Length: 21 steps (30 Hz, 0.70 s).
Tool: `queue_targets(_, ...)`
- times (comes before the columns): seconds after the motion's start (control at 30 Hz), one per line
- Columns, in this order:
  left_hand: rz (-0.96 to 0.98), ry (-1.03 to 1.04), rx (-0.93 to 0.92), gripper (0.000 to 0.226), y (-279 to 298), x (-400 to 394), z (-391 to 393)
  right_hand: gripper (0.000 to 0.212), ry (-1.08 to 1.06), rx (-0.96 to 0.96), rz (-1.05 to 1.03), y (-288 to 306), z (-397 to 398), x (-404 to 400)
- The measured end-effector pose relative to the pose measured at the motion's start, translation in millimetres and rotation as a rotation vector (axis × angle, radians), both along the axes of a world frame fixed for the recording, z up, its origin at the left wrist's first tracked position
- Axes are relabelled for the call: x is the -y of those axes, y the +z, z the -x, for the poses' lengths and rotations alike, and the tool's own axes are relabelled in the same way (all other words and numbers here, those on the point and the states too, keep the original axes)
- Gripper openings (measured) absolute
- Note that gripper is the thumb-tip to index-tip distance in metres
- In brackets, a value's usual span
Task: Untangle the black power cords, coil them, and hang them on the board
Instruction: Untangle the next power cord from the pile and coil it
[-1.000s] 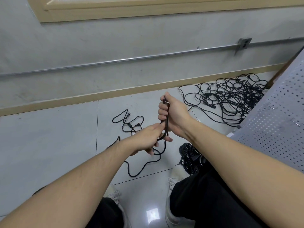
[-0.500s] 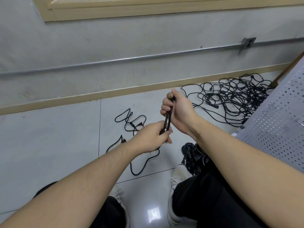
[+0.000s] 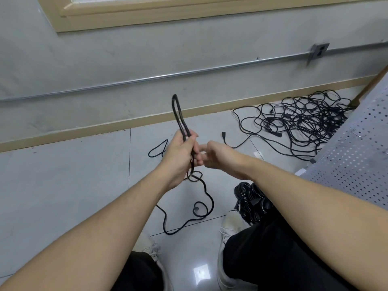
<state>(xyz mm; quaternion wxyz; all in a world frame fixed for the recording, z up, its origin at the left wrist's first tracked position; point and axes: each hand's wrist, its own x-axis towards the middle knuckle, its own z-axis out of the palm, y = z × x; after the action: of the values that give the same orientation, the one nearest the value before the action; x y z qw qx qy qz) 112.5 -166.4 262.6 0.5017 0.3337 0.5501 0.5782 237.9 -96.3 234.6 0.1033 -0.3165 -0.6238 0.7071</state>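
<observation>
Head view: your left hand (image 3: 181, 153) grips the folded cord (image 3: 180, 117) with its loop standing up and tail trailing on the floor (image 3: 63, 175), right hand (image 3: 216, 155) loosely curled beside it, holding nothing; draw each new loop to matching length.

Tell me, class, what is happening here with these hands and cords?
A seated person is coiling a black power cord. The left hand grips a folded loop of it that stands up above the fist, while the rest trails down onto the tiled floor. The right hand is beside it, fingers loose, not clearly holding the cord. A tangled pile of cords waits by the wall, and a coiled bundle lies by the foot.
</observation>
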Motion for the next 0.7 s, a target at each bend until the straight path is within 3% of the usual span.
queue_targets(0.1,0.014,0.073,0.127,0.016,-0.2,-2.5,6.9,0.027,0.211,0.182,-0.141,-3.6,8.1,9.0)
queue_targets(0.2,0.011,0.111,0.141,0.018,-0.9,-7.3,13.5,0.016,0.211,0.246,-0.269,1.5,12.4,17.6)
queue_targets(0.27,-0.001,0.215,0.078,0.019,1.8,-12.6,23.1,0.026,0.166,0.317,-0.325,3.1,12.9,21.9)
queue_targets(0.37,0.046,0.396,-0.159,0.022,-0.6,-18.0,49.9,0.033,0.108,0.454,-0.398,4.8,2.8,22.0)
queue_targets(0.5,0.187,0.445,-0.365,0.026,-8.9,-15.5,76.9,0.036,-0.100,0.279,-0.310,12.9,-21.9,8.0)
queue_targets(0.6,0.232,0.314,-0.544,0.019,-18.2,-12.9,71.6,0.025,-0.167,0.122,-0.200,14.8,-27.6,4.8)
queue_targets(0.7,0.238,0.156,-0.740,0.019,-28.3,-7.7,54.4,0.011,-0.178,0.100,-0.132,17.4,-25.4,7.2)
